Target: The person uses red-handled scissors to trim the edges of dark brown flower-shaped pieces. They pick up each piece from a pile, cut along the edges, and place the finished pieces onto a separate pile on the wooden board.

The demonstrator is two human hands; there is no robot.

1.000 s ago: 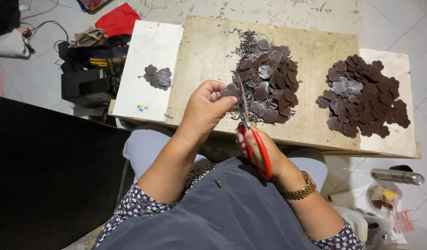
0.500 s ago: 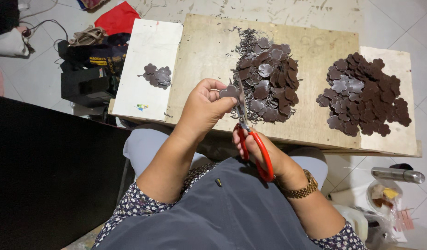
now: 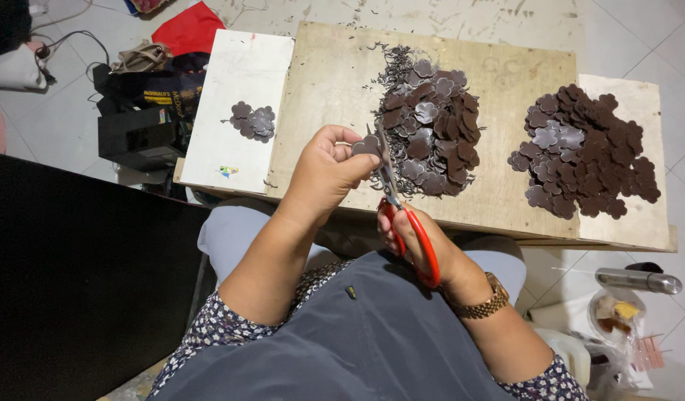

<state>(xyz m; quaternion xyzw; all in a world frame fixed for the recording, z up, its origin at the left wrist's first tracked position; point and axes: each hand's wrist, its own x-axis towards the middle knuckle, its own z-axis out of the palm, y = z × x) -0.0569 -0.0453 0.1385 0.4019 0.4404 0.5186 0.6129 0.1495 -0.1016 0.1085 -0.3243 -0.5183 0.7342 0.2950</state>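
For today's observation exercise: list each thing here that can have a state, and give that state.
Left hand: pinching a brown flower-shaped piece.
Right hand: gripping the scissors.
Scissors: blades at the piece.
Middle pile: heaped, with scraps.
Right pile: heaped.
Small pile: few pieces.

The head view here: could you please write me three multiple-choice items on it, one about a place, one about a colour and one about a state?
1. Where does the smallest pile of brown flower-shaped pieces lie?
A. on the white board
B. on the floor
C. on the person's lap

2. What colour are the scissors' handles?
A. blue
B. red
C. green

3. What does the left hand hold?
A. nothing
B. a metal tube
C. one brown piece at the blades

Answers:
1 A: the smallest pile sits on the white board, left of the wooden board.
2 B: the scissors in the right hand have red loops.
3 C: the left hand pinches a brown piece against the blades.
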